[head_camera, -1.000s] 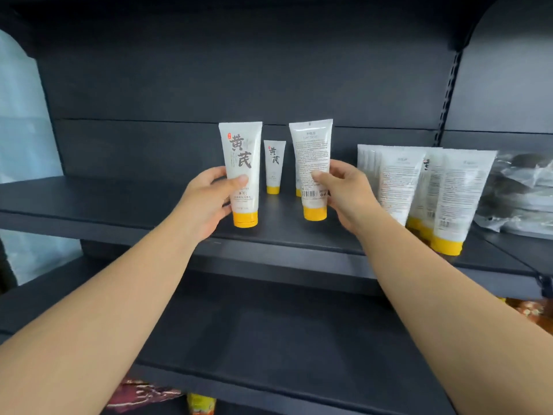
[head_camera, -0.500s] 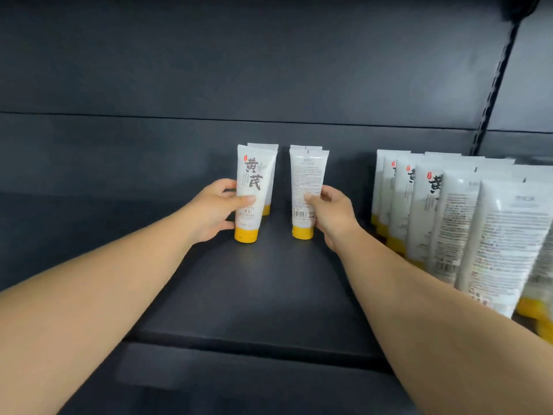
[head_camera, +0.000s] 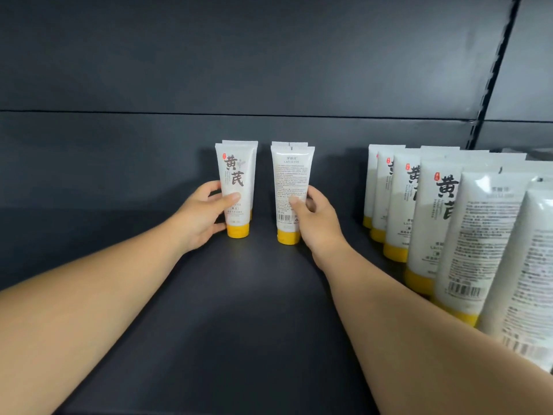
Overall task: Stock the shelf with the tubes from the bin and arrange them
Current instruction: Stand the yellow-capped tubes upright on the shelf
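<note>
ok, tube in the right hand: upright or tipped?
Upright. The tube stands cap-down on the shelf, right hand gripping it.

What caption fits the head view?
Left hand and right hand each set a yellow-capped tube upright on the dark shelf.

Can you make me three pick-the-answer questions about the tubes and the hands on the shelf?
1. Where does the tube in the left hand stand?
A. on the dark shelf
B. in a bin
C. on the floor

2. What colour are the tube caps?
A. blue
B. yellow
C. red

3. Which side does the tube in the right hand show?
A. big brush characters
B. a blank side
C. small print and a barcode

Answers: 1 A, the left tube rests cap-down on the shelf. 2 B, every cap in view is yellow. 3 C, the right tube shows fine print with a barcode low down.
</note>
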A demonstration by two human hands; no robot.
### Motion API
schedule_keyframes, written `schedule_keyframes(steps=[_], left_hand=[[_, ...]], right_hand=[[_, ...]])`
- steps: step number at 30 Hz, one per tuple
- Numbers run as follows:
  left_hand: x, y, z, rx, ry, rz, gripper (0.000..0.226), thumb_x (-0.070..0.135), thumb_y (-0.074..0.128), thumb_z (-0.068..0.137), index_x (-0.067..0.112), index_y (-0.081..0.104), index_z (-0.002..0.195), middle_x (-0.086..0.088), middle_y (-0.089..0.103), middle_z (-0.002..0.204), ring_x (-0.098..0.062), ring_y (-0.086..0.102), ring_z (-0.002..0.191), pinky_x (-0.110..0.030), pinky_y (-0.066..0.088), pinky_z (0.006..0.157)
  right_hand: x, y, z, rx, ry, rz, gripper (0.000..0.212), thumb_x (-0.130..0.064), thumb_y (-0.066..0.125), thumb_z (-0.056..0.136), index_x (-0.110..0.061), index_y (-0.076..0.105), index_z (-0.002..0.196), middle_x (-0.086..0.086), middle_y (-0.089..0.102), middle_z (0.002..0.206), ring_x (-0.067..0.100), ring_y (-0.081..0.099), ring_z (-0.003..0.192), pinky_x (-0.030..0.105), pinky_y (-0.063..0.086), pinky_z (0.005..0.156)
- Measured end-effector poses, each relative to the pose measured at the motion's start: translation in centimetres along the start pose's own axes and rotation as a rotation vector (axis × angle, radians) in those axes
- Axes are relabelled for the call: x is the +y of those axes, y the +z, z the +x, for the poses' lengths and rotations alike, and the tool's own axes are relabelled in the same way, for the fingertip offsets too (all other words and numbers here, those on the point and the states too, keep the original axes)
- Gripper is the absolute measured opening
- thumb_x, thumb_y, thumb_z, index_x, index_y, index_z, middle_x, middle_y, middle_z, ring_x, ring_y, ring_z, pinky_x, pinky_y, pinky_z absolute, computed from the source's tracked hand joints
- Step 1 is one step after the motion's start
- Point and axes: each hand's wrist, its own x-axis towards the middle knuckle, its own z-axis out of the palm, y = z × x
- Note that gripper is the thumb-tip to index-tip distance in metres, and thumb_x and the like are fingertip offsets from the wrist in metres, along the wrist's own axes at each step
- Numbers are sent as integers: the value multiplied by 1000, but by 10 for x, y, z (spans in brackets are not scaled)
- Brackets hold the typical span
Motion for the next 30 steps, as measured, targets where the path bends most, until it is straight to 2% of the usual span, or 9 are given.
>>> schedule_keyframes(steps=[8,12,15,17,19,20,23,26,30], left_hand=[[-3,1,0,-9,20,-4,44,14,53,92,16,43,134,-4,59,124,-19,59,106,-34,46,84],[-5,1,-1,-11,-3,12,37,16,53,93,17,48,129,-2,60,121,-18,58,107,-36,43,96],[-6,-2,-8,17,-50,66,36,20,54,92,13,51,127,-2,57,121,-18,50,120,-35,35,107],[-4,-7,-18,62,-83,126,39,26,59,89,9,52,124,-4,52,120,-18,49,115,-33,38,103],[-2,-12,-32,119,-65,254,21,32,63,85,14,60,97,-5,48,104,-18,49,91,-30,41,85],[0,-13,-43,149,-44,338,20,32,62,86,14,61,94,-5,49,100,-18,47,87,-29,40,82],[10,-9,-93,223,48,633,40,27,59,89,8,56,124,-7,60,115,-23,55,105,-27,39,91],[27,0,-160,224,130,834,38,24,55,90,10,54,126,-7,60,125,-23,54,116,-28,39,97],[46,9,-264,245,201,1099,33,28,48,93,17,55,124,1,61,123,-20,53,115,-25,39,90]], right_hand=[[0,3,1,10,-12,-57,27,-19,45,97,-21,52,122,-12,57,105,9,55,102,28,45,96],[-1,1,-2,14,29,-100,31,-24,47,96,-20,49,126,-9,56,106,9,56,101,25,44,89],[-7,-4,-11,67,93,-144,47,-32,51,93,-16,39,137,0,57,118,16,55,112,24,41,88],[-15,-10,-26,75,101,-257,52,-34,50,94,-13,36,139,4,53,126,17,51,115,21,35,84],[-24,-15,-45,56,68,-381,44,-31,48,95,-9,42,133,6,54,126,18,51,110,20,33,79],[-29,-17,-58,41,45,-441,40,-30,47,95,-8,46,129,7,54,125,18,51,107,21,34,78],[-43,-23,-102,-30,-52,-645,38,-30,47,95,-10,48,128,9,53,126,25,50,113,29,40,86],[-59,-39,-156,-70,-198,-883,36,-29,49,94,-13,49,126,10,53,124,28,49,114,37,43,91],[-81,-70,-242,-85,-378,-1109,33,-30,45,95,-14,49,124,6,53,125,27,47,113,36,40,87]])
